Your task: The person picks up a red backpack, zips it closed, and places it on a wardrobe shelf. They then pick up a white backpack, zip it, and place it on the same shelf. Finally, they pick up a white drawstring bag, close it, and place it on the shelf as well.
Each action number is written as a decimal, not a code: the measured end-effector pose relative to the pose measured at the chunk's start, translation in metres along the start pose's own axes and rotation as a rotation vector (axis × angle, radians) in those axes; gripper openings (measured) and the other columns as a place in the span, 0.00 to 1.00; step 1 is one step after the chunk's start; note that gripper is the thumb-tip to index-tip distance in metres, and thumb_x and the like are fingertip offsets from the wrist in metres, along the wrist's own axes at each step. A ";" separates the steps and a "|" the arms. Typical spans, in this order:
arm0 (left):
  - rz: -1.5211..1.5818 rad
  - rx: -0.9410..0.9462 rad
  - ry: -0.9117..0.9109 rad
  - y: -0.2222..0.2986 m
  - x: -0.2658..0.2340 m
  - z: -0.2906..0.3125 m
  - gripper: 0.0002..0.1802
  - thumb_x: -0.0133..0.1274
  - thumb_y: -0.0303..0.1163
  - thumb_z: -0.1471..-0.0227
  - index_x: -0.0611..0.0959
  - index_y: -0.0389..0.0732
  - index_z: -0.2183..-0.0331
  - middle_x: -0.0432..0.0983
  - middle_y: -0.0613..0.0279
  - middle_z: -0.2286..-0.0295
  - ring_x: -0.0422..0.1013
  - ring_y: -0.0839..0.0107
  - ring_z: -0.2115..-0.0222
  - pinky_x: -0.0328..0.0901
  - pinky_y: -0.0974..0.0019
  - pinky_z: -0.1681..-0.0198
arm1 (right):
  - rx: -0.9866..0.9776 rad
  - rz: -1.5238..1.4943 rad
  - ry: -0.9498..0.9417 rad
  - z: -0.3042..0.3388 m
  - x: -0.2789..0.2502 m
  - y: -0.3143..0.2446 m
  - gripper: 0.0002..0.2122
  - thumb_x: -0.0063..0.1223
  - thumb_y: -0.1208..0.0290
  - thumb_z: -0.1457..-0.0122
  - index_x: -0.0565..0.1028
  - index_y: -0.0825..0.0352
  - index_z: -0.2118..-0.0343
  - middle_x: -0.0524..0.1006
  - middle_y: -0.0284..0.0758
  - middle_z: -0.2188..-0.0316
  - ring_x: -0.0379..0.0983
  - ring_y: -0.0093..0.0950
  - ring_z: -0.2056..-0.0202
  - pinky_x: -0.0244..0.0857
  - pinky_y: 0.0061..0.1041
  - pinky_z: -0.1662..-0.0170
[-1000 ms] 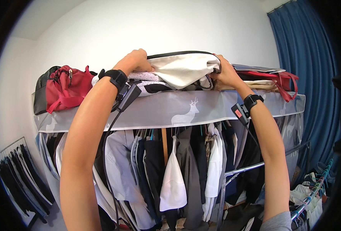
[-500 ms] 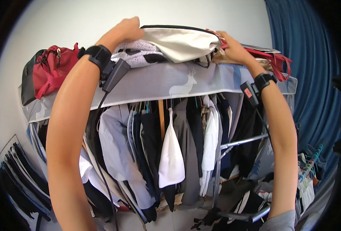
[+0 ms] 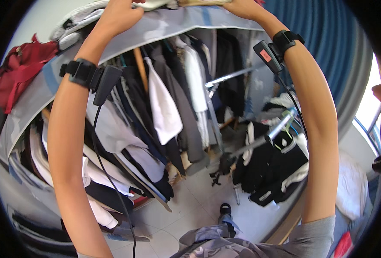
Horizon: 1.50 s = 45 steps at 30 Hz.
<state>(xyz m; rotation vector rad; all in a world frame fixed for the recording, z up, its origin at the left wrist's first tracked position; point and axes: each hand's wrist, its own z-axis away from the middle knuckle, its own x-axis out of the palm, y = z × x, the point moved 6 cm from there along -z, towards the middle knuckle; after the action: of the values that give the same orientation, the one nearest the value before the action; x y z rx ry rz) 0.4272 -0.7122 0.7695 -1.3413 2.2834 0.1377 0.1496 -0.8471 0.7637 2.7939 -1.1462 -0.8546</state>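
Both arms reach up to the top of a grey fabric wardrobe with a pale animal print. My left hand (image 3: 125,16) is closed at its top left edge, fingers curled against a white cloth item (image 3: 154,4) that the upper frame edge mostly cuts off. My right hand (image 3: 243,7) is at the top edge further right, beside a flat tan item (image 3: 204,2); its fingertips are partly out of the picture. Below hang several garments, among them a white one (image 3: 164,109) and a dark grey one (image 3: 184,116).
A red bag (image 3: 25,73) and a white-and-black bundle (image 3: 76,21) lie on the wardrobe's top at left. At right, a metal rail (image 3: 281,124) carries black clothes (image 3: 263,167). Beyond hangs a blue curtain (image 3: 311,38). A cable runs from each wrist device.
The view has tilted down and turned right, bringing the floor and my foot into sight. The white, black-edged item held up between my hands is now mostly outside the frame.
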 end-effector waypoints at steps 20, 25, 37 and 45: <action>1.145 -0.007 -0.383 0.372 0.334 0.101 0.12 0.55 0.27 0.48 0.83 0.37 0.60 0.82 0.62 0.64 0.77 0.70 0.59 0.68 0.66 0.52 | 0.748 0.141 -0.059 0.522 -0.265 0.036 0.21 0.50 0.69 0.37 0.68 0.61 0.40 0.79 0.40 0.50 0.78 0.36 0.51 0.71 0.32 0.49; 1.553 -0.240 -0.644 0.530 0.375 0.175 0.08 0.51 0.20 0.46 0.81 0.37 0.63 0.80 0.65 0.68 0.75 0.76 0.63 0.67 0.71 0.56 | 1.087 0.105 0.145 0.684 -0.333 -0.005 0.18 0.50 0.76 0.41 0.73 0.65 0.46 0.82 0.36 0.57 0.78 0.27 0.56 0.70 0.26 0.52; 1.697 -0.240 -1.392 0.814 0.476 0.322 0.10 0.50 0.19 0.49 0.80 0.35 0.62 0.81 0.62 0.68 0.73 0.77 0.68 0.66 0.72 0.62 | 1.824 0.147 0.385 0.986 -0.381 -0.120 0.16 0.47 0.77 0.43 0.76 0.69 0.52 0.84 0.40 0.62 0.79 0.27 0.58 0.70 0.27 0.55; 1.640 -0.025 -1.691 0.935 0.564 0.356 0.10 0.50 0.22 0.48 0.81 0.34 0.62 0.81 0.59 0.68 0.73 0.74 0.68 0.68 0.69 0.63 | 2.109 0.271 0.476 1.080 -0.393 -0.150 0.15 0.47 0.76 0.43 0.77 0.69 0.53 0.83 0.37 0.64 0.79 0.25 0.59 0.70 0.25 0.55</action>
<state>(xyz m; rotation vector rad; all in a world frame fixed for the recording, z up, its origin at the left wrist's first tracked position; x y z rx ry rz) -0.4618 -0.5661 0.0571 0.8781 1.0946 1.1754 -0.5073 -0.2697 0.0038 2.6085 -3.0664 2.2038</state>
